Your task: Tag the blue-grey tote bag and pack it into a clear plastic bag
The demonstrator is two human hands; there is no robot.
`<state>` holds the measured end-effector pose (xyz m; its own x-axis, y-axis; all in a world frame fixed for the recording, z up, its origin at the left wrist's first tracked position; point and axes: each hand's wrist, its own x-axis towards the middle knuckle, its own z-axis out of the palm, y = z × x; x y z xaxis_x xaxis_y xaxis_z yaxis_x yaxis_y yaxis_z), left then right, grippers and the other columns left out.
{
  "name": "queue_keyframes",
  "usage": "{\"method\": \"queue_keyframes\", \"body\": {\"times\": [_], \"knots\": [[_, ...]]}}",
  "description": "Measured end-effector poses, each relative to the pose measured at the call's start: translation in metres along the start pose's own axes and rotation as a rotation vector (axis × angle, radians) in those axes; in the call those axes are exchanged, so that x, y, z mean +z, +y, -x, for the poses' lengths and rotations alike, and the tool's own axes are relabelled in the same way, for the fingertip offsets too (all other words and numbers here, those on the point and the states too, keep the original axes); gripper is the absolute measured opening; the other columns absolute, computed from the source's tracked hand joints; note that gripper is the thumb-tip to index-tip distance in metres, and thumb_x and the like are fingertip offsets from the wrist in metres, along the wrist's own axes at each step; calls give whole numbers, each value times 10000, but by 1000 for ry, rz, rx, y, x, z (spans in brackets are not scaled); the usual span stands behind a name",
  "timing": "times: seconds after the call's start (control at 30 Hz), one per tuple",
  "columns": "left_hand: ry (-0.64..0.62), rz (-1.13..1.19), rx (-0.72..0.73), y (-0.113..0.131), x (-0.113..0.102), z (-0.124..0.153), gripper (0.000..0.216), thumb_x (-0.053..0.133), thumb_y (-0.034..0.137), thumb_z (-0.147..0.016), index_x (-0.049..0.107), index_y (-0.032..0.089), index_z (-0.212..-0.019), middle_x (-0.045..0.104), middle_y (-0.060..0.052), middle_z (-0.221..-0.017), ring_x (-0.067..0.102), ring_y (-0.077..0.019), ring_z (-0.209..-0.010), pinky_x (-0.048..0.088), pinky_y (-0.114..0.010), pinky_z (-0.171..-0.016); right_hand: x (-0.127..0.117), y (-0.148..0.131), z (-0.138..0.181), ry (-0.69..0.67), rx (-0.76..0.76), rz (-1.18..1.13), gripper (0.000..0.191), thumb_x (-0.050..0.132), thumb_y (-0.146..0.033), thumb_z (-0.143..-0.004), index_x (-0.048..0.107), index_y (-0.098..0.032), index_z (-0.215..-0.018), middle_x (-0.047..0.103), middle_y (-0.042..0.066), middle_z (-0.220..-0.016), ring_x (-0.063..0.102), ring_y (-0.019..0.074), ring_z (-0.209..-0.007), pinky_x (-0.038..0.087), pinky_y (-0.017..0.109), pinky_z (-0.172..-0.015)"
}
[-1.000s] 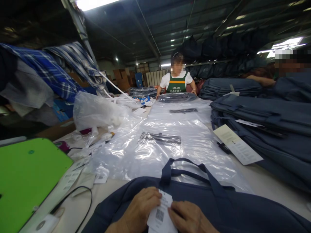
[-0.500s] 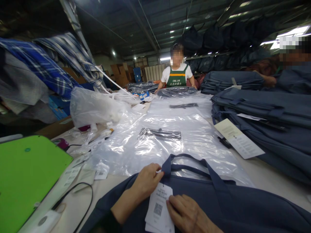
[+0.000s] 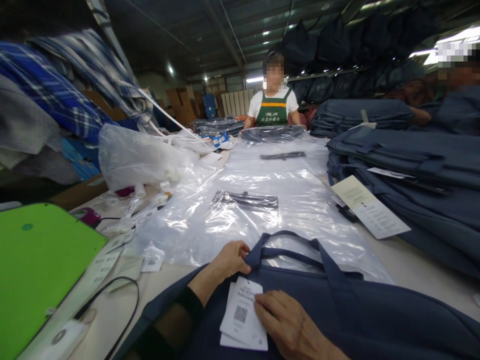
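The left hand (image 3: 228,260) pinches the base of the near strap of the dark navy woven-fabric tote bag (image 3: 337,315), which lies flat on the pale tabletop (image 3: 412,272) right in front of the person. The right hand (image 3: 290,325) rests fingers-down, loosely spread, on the lower edge of the white rectangular card hang tags (image 3: 242,320), at least 2 stacked, the top 1 printed with a QR code and lying on the bag's front just below the strap.

Judged from this, the tags sit at the strap, though whether they are fastened to it cannot be told. The bag is not yet inside the clear, glossy, crinkled plastic sleeve (image 3: 262,220) spread beyond it, so bagging appears to remain.

The bag's cloth looks matte and soft, with 2 flat webbing handles arching over the sleeve. To the right rises a stack of folded navy bags (image 3: 420,175) bearing a long white paper leaflet (image 3: 369,207). At left lie a bright green smooth plastic board (image 3: 41,270), a thin black cable (image 3: 120,300) and loose small white labels (image 3: 112,257). A person in a green apron (image 3: 273,107) stands at the far end.
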<state>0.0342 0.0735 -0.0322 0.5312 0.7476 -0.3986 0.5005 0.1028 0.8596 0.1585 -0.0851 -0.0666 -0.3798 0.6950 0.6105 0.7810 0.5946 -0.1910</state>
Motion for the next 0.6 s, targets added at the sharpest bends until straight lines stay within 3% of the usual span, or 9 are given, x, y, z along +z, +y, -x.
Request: {"method": "queue_keyframes", "body": {"times": [0.23,0.37,0.43,0.47,0.53,0.6], "knots": [[-41,-87,19,3,-4,3,296,691,90,-421,670,150,-710,613,6,-582,576,-192,-604,430,-268,-564,0,-1,4,-17,-65,1,313,288,-97,-967,566,-90,-1110,683,123,-972,608,177,-787,514,295,-685],[133,-223,137,18,-10,20,400,710,203,-528,701,155,-926,673,-85,-938,577,-273,-953,441,-321,-801,-17,4,-10,22,-50,37,289,299,-134,-983,579,-127,-1054,691,104,-984,591,174,-773,459,305,-616],[167,-299,191,29,-12,38,319,688,310,-626,707,180,-916,664,-75,-931,560,-262,-949,416,-314,-812,-30,9,-23,-13,-66,59,310,273,-156,-997,583,-143,-974,692,85,-952,568,159,-681,427,307,-571],[125,-341,201,34,-12,49,248,653,376,-684,709,187,-834,656,-62,-834,566,-243,-854,414,-308,-765,-36,12,-30,-37,-74,59,333,253,-157,-1001,580,-149,-939,689,75,-913,552,150,-636,419,305,-555],[-21,-352,178,40,-9,71,354,540,501,-785,665,189,-671,602,-39,-665,530,-198,-669,399,-290,-644,-43,18,-42,-48,-78,26,361,227,-154,-1004,580,-148,-928,677,66,-861,563,144,-629,441,291,-563],[-126,-178,98,39,-4,91,455,481,583,-811,644,183,-667,604,-46,-684,533,-192,-664,402,-271,-582,-42,22,-50,-25,-60,-54,331,253,-163,-1005,582,-135,-1009,679,83,-899,622,157,-757,508,282,-657]]}}
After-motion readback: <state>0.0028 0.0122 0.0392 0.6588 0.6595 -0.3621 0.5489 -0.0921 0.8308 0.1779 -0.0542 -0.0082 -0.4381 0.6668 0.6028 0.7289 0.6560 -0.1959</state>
